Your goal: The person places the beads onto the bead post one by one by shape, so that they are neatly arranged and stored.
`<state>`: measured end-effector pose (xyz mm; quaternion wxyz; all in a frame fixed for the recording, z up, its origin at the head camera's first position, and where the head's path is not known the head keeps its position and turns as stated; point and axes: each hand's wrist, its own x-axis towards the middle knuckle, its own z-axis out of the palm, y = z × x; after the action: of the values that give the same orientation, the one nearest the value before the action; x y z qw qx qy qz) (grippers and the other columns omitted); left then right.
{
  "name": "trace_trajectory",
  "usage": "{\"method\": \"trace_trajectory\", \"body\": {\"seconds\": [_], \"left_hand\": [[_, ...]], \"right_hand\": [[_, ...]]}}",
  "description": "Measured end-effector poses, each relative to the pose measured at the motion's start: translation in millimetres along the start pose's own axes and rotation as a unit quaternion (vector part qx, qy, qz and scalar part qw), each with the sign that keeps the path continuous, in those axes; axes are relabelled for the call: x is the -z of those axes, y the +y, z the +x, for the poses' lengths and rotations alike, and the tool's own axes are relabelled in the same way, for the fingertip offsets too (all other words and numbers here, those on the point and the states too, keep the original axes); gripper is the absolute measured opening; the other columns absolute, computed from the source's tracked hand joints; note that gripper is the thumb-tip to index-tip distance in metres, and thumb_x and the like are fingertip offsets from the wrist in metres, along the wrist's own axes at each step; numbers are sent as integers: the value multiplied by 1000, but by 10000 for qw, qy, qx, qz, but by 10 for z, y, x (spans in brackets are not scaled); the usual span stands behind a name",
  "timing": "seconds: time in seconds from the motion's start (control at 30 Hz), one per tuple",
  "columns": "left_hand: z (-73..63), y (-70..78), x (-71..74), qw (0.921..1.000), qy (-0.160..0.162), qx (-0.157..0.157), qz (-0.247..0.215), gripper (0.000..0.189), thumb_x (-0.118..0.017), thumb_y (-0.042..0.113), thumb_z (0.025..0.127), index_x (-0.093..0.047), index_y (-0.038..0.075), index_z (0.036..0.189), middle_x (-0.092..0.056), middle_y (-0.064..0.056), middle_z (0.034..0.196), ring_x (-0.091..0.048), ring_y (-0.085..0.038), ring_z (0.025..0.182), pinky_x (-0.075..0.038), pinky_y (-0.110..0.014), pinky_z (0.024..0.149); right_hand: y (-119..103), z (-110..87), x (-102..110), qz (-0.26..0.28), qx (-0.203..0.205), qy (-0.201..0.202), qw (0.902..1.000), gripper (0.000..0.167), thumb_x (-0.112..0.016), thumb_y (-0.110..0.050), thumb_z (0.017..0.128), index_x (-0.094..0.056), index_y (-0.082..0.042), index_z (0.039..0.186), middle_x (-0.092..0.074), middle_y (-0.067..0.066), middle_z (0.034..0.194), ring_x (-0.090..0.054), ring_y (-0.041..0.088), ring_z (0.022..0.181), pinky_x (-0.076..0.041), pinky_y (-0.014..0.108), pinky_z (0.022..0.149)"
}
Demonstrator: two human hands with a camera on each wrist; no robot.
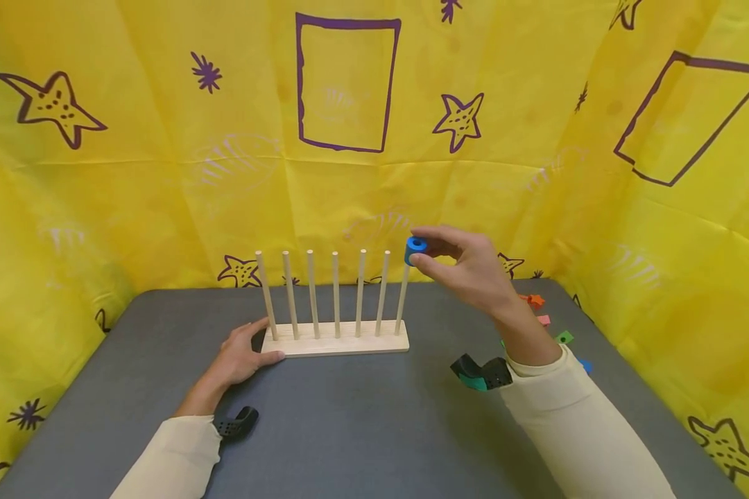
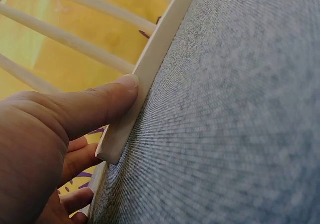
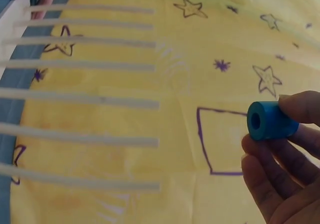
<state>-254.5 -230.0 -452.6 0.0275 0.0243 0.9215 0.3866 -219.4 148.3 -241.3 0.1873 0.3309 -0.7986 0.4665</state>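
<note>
A pale wooden peg stand (image 1: 343, 346) rests on the table, its several upright pegs in a row. My left hand (image 1: 237, 355) holds the left end of its base. In the left wrist view the thumb (image 2: 107, 102) presses on the base's edge, with the other fingers partly hidden behind. My right hand (image 1: 471, 267) pinches a blue cylindrical bead (image 1: 415, 251) between thumb and fingers, at the top of the rightmost peg. The bead's round hole shows in the right wrist view, where the bead (image 3: 270, 120) appears apart from the peg tips. No beads are on the pegs.
On the right side of the grey table (image 1: 362, 423) lie small coloured pieces, among them an orange one (image 1: 535, 301), a pink one (image 1: 543, 320), a green one (image 1: 564, 337) and a blue one (image 1: 585, 366) partly behind my right sleeve. Yellow patterned cloth (image 1: 343, 201) hangs behind and beside the table.
</note>
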Motion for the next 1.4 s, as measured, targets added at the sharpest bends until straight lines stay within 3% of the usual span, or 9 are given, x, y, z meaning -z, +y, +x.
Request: {"method": "trace_trajectory", "body": {"seconds": [0.23, 0.53, 0.7, 1.0, 1.4], "left_hand": [[-14, 12, 1, 10000, 20, -37, 5, 88, -82, 34, 78, -36, 4, 148, -28, -33, 146, -20, -54, 133, -18, -70, 100], [-11, 22, 17, 10000, -4, 24, 44, 89, -82, 33, 78, -36, 3, 148, -28, -33, 146, -18, -55, 133, -15, -72, 99], [10, 21, 17, 10000, 21, 3, 63, 89, -83, 33, 77, -36, 4, 148, -30, -31, 146, -20, -53, 133, -15, -71, 100], [37, -16, 20, 9985, 158, -454, 277, 85, -83, 31, 77, -41, 2, 145, -40, -30, 142, -27, -50, 132, -15, -70, 100], [30, -31, 35, 9986, 116, -456, 253, 87, -81, 35, 78, -39, 0, 145, -39, -30, 142, -28, -50, 132, -16, -69, 100]], "right_hand": [[-82, 209, -236, 297, 323, 30, 9990, 37, -73, 4, 82, -64, 8, 118, -69, 15, 100, -66, 23, 84, -54, 31, 79], [-186, 473, -653, 815, 300, -71, 9962, 36, -71, -1, 86, -64, 6, 121, -69, 10, 101, -64, 19, 84, -53, 36, 80], [-265, 613, -933, 1078, 200, -141, 9939, 37, -70, -2, 88, -63, 5, 123, -68, 11, 106, -64, 17, 88, -53, 31, 81], [-327, 812, -1389, 1366, -197, -90, 9904, 37, -68, -6, 90, -62, 0, 126, -67, 9, 110, -64, 12, 94, -51, 23, 81], [-251, 945, -1805, 1300, -514, 33, 9902, 35, -68, -8, 91, -63, -3, 126, -68, 6, 107, -63, 12, 91, -50, 20, 77]]}}
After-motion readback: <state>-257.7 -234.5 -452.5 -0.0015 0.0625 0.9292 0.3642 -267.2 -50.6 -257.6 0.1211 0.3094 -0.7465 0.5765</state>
